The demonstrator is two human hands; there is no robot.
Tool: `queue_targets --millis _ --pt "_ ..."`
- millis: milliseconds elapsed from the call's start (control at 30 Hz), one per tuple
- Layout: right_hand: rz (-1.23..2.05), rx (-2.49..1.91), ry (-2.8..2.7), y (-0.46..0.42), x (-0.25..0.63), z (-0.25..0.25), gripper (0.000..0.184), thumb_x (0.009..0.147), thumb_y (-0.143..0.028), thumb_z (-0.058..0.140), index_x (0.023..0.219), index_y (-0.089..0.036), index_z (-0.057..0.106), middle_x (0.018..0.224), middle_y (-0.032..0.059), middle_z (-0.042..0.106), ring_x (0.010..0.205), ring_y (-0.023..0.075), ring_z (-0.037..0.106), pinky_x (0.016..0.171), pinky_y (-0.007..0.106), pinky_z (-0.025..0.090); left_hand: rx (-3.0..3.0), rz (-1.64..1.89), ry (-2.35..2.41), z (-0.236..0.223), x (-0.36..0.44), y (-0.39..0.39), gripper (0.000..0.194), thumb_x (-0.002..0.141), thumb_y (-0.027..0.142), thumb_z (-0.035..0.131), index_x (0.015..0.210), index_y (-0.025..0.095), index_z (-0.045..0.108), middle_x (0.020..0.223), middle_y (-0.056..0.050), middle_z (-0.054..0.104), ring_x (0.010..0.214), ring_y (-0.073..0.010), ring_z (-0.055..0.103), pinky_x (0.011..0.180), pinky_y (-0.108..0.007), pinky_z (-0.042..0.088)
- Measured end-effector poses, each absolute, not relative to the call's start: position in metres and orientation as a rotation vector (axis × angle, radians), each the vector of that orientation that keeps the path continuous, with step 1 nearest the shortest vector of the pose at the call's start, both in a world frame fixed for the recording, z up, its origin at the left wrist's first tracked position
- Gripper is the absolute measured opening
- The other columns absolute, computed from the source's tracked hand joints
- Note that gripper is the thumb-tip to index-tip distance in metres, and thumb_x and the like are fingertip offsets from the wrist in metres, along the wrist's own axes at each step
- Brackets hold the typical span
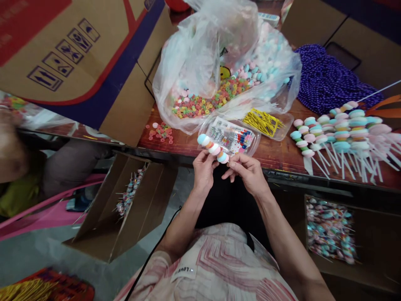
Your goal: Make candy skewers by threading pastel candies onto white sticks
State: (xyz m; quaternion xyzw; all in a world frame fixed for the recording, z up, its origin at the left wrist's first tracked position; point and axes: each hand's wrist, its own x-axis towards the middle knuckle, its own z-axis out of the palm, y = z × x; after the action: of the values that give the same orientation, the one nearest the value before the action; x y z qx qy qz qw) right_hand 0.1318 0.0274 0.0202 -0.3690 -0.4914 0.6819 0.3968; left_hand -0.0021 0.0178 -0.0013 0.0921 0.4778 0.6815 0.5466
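Note:
A marshmallow skewer (pixel 214 149) of white, pink and blue pieces with gummy rings between them is tilted over the table's front edge. My left hand (pixel 203 170) is closed round its lower left side, thumb and fingers pinching it. At the skewer's lower right end, my right hand (pixel 249 171) pinches with thumb and forefinger; the stick itself is hard to make out there. Just behind the skewer lies a clear plastic tray (pixel 257 141) holding printed wrappers (pixel 230 136). Yellow twist ties (pixel 263 122) fill another clear tray close by.
A big clear bag (pixel 191 50) holds gummy rings (pixel 203 106) and marshmallows. Loose gummy rings (pixel 161 133) lie left of it. Marshmallow skewers (pixel 347 129) are piled at right, before purple cord (pixel 328 79). Cardboard boxes (pixel 125 108) flank the table; a person's arm (pixel 12 146) shows at left.

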Motion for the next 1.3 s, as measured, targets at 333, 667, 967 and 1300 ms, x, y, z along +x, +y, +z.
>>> queue_targets --millis 333,667,967,1300 --pt "1.635 -0.942 -1.154 0.029 0.147 0.029 0.025 0.081 -0.039 0.078 0.08 -0.018 0.065 0.066 -0.0017 0.064 0.058 0.0191 0.073 0.044 0.022 0.048 0.121 1.608 1.105 0.0 -0.003 0.022 0.035 0.065 0.039 0.088 0.078 0.018 0.064 0.069 0.003 0.067 0.06 -0.0079 0.064 0.058 -0.02 0.042" --pt "1.167 -1.206 -1.215 -0.004 0.187 0.027 0.01 0.088 -0.031 0.071 0.086 -0.021 0.073 0.078 0.0014 0.07 0.056 0.0127 0.065 0.048 0.024 0.049 -0.134 1.539 1.074 0.012 -0.016 0.03 0.022 0.077 0.028 0.081 0.08 0.016 0.064 0.065 0.002 0.066 0.06 -0.0086 0.066 0.056 -0.018 0.044" --pt "1.007 -1.313 -1.397 -0.019 0.196 0.021 0.009 0.092 -0.025 0.065 0.087 -0.022 0.072 0.094 0.0028 0.072 0.058 0.0103 0.061 0.051 0.025 0.048 -0.166 1.534 1.084 0.016 -0.015 0.031 0.02 0.08 0.028 0.079 0.077 0.016 0.063 0.063 0.003 0.064 0.059 -0.008 0.065 0.055 -0.017 0.044" --pt "0.761 -1.329 -1.756 -0.015 0.208 0.022 0.01 0.095 -0.022 0.06 0.093 -0.022 0.07 0.092 0.002 0.071 0.057 0.0097 0.058 0.057 0.027 0.047 0.018 1.601 1.131 0.009 -0.014 0.029 0.034 0.072 0.039 0.084 0.077 0.018 0.058 0.06 0.006 0.059 0.059 -0.0093 0.067 0.056 -0.018 0.045"
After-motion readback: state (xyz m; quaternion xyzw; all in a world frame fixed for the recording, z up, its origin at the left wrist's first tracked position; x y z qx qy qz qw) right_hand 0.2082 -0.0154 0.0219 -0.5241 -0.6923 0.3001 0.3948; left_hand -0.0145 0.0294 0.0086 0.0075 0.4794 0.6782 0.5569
